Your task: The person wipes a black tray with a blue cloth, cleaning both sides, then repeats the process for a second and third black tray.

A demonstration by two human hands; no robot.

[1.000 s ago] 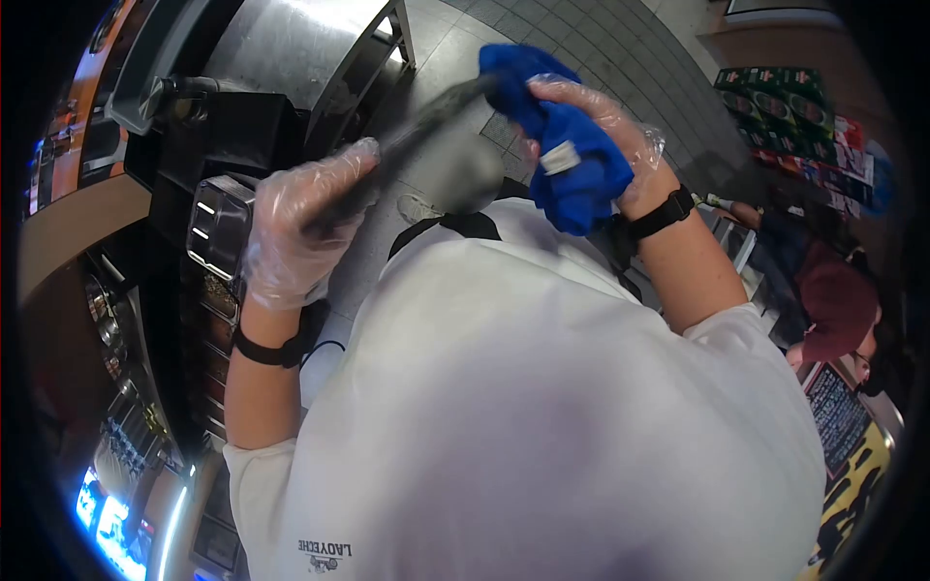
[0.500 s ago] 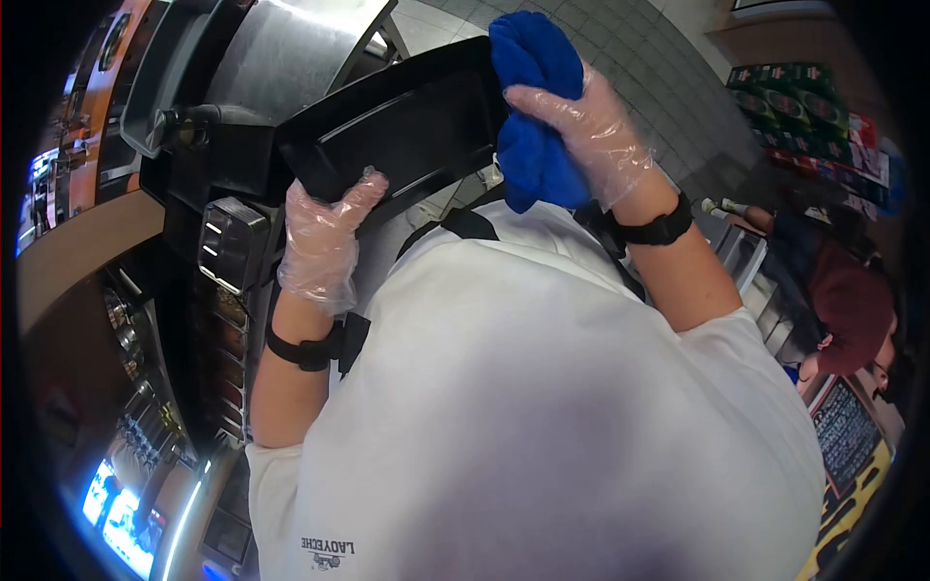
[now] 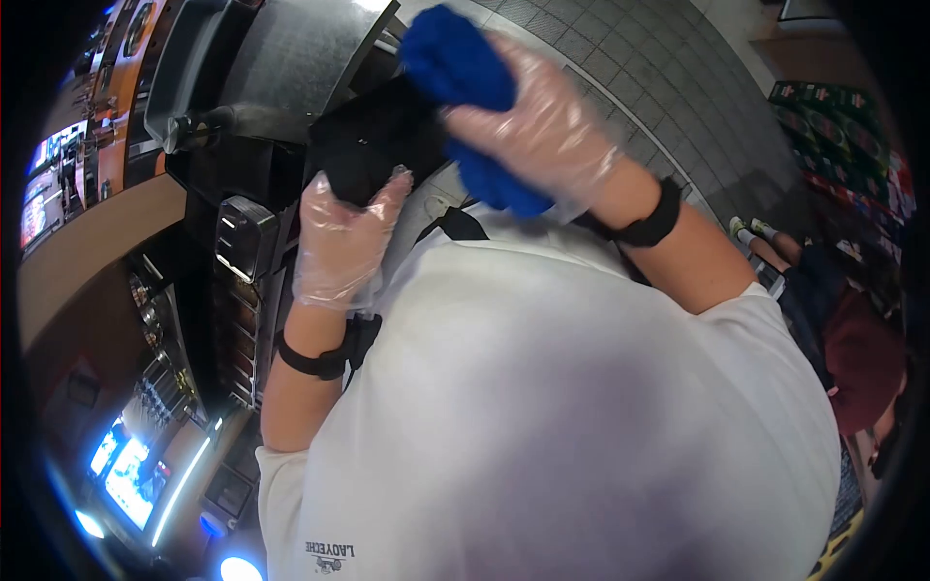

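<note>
A person in a white shirt (image 3: 581, 416) holds a black tray (image 3: 373, 145) up at chest height, the gloved left hand (image 3: 344, 242) raised with bent elbow, fingers curled round the tray's lower edge. The gloved right hand (image 3: 542, 131), forearm angled up across the chest, is clenched on a bunched blue cloth (image 3: 460, 73) pressed against the tray's face, above a tiled floor (image 3: 659, 87).

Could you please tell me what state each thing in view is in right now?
Left hand: gloved, gripping the tray's edge.
Right hand: gloved, pressing the cloth on the tray.
Cloth: blue, bunched up.
Tray: black, held up and tilted.
Screens: lit.
</note>
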